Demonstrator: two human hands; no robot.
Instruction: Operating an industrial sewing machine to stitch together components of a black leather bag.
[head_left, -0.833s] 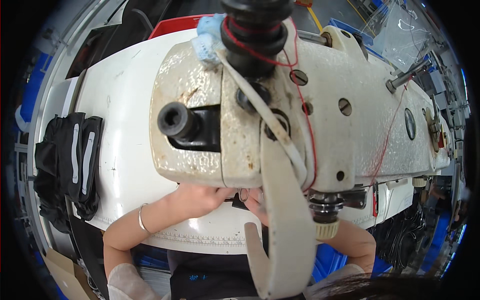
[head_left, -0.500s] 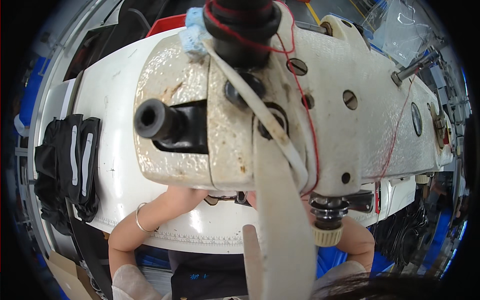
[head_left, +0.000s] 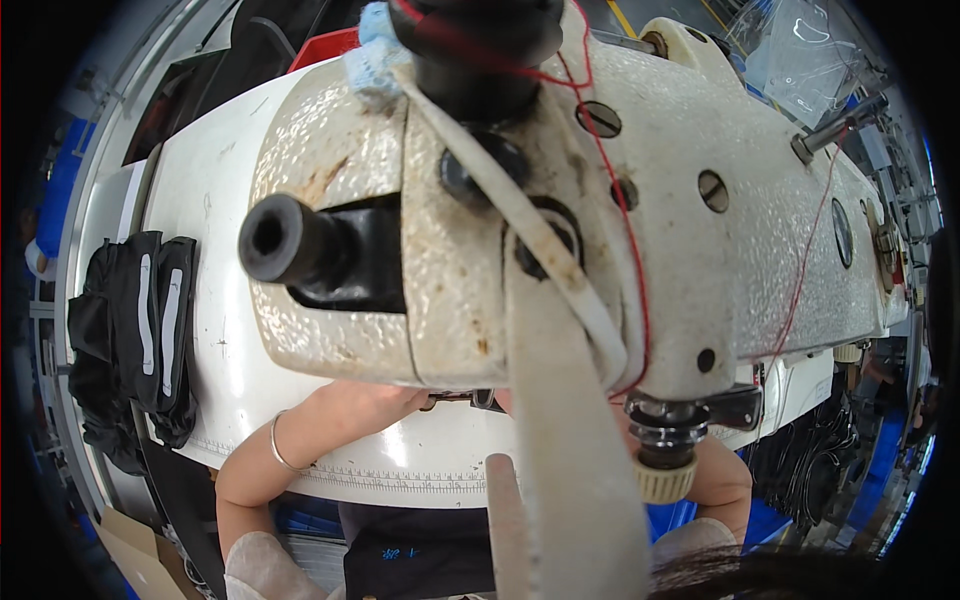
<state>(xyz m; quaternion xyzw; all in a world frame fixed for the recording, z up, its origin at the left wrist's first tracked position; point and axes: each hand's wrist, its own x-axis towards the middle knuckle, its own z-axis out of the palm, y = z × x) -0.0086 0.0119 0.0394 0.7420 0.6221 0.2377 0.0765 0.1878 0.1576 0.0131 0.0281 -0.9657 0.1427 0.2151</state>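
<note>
A cream-white sewing machine head (head_left: pixel 330 345) fills the middle of the view, with red thread (head_left: pixel 640 300) running down its front. My left hand (head_left: pixel 375 405), a bangle (head_left: pixel 278 445) on its wrist, reaches in under the machine's lower edge. Its fingertips are hidden there, so any grip cannot be made out. Of my right hand (head_left: pixel 503 400) only a sliver of skin shows beside the pale strap (head_left: pixel 565 440); the machine and strap cover the rest. Between the hands, a thin strip of dark parts (head_left: pixel 460 397) shows under the head, too little to name.
Folded black fabric pieces with pale strips (head_left: pixel 130 330) lie on the white table (head_left: pixel 215 200) at the left. A ruler scale (head_left: pixel 400 482) runs along the near edge. A tension knob (head_left: pixel 665 482) sticks out by my right forearm. A cardboard box (head_left: pixel 145 560) stands lower left.
The machine appears slightly larger and shifted in the view. My left hand sits slightly further right under the machine's edge, covering some of the dark strip.
</note>
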